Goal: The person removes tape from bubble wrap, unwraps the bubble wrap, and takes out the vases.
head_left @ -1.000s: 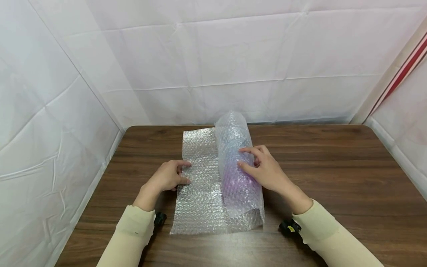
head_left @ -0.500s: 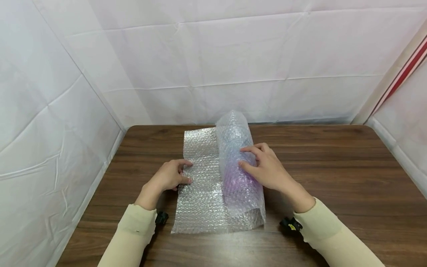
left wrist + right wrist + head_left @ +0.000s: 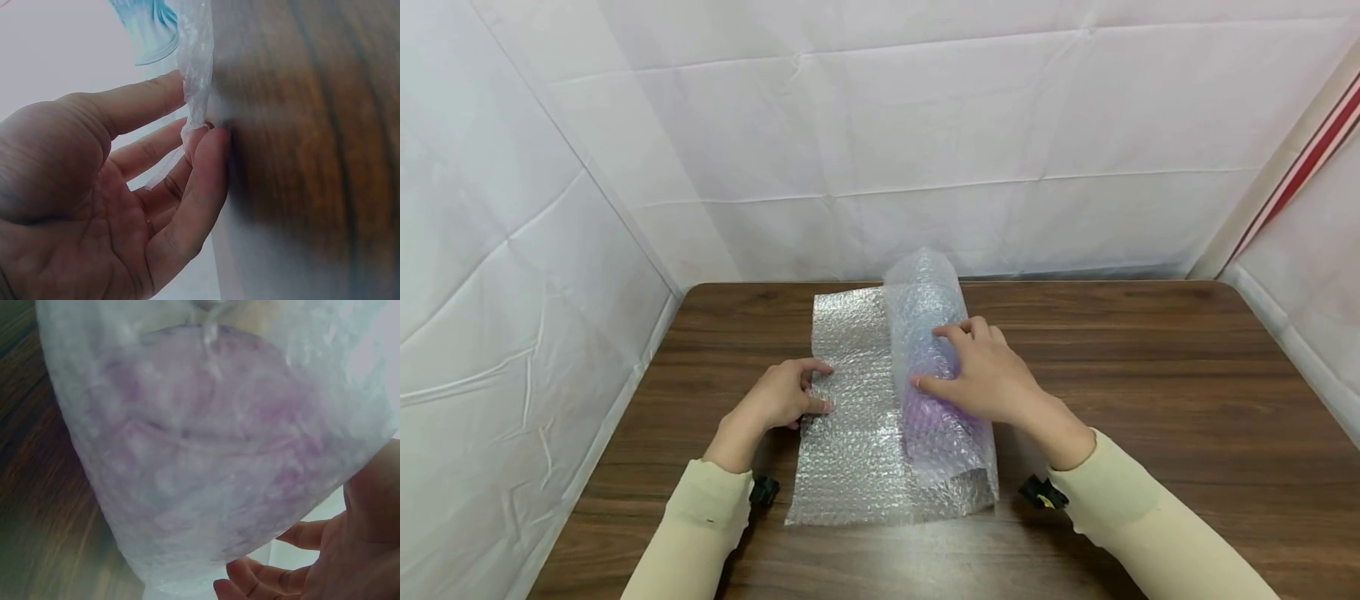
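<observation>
A sheet of bubble wrap [image 3: 850, 450] lies on the table, its right part rolled round a blue-to-purple object [image 3: 934, 417]. The roll [image 3: 925, 292] hides that object's exact kind. My left hand [image 3: 772, 396] pinches the sheet's left edge, thumb above and fingers below, as the left wrist view shows. Over the roll's right side, my right hand [image 3: 992, 371] grips it with the thumb and fingers spread and curved. In the right wrist view, a rounded purple end [image 3: 206, 412] shows through the cloudy wrap, with fingers [image 3: 262, 575] along the lower edge.
The brown wooden table [image 3: 1150, 375] reaches to a white cloth backdrop [image 3: 925, 125] behind and at the sides. A red stripe [image 3: 1315, 158] runs down the right corner. Black wrist cameras sit under both sleeves, the left camera [image 3: 764, 491] near the sheet.
My right hand has shifted slightly left over the roll, its thumb now lying farther across it. The left hand keeps its place at the sheet's edge.
</observation>
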The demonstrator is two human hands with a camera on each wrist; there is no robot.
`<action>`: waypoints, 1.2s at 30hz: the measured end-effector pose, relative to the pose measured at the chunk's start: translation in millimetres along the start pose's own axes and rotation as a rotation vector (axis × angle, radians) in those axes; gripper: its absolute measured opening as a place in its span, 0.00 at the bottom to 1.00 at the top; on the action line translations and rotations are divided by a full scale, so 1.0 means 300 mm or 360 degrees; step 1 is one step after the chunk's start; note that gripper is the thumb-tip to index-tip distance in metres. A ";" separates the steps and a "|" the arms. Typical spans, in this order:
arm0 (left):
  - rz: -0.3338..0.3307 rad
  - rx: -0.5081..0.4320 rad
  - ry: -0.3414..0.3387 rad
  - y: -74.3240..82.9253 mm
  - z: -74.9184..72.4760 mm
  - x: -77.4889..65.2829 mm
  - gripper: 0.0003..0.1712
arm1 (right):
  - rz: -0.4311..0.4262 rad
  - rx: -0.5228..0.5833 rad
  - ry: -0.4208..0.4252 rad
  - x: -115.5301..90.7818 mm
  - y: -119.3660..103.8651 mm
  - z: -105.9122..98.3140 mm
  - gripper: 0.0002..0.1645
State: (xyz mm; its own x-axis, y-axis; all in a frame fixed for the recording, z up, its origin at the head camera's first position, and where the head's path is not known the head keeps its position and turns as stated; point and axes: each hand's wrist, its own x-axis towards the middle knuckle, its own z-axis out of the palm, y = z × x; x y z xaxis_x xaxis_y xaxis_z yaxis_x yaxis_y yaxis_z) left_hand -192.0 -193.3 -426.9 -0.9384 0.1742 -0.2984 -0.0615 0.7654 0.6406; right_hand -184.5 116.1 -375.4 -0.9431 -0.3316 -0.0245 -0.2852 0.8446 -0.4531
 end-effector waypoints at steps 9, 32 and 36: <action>-0.0006 -0.0011 0.0003 -0.004 0.000 0.002 0.34 | 0.0005 -0.0006 0.0043 0.001 -0.013 0.018 0.48; -0.0008 -0.0017 -0.0012 -0.008 -0.002 0.005 0.35 | -0.0001 0.0144 0.0117 -0.011 0.009 -0.002 0.46; 0.0006 -0.0006 -0.0010 -0.010 -0.001 0.006 0.35 | -0.0010 0.0164 0.0128 -0.012 0.017 -0.009 0.45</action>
State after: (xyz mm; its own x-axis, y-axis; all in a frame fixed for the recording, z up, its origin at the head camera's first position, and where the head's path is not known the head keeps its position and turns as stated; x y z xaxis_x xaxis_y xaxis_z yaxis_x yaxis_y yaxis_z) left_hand -193.7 -195.5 -429.2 -0.9364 0.1809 -0.3006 -0.0594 0.7626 0.6441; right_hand -183.2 122.8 -375.3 -0.9531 -0.2986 0.0487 -0.2763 0.7933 -0.5425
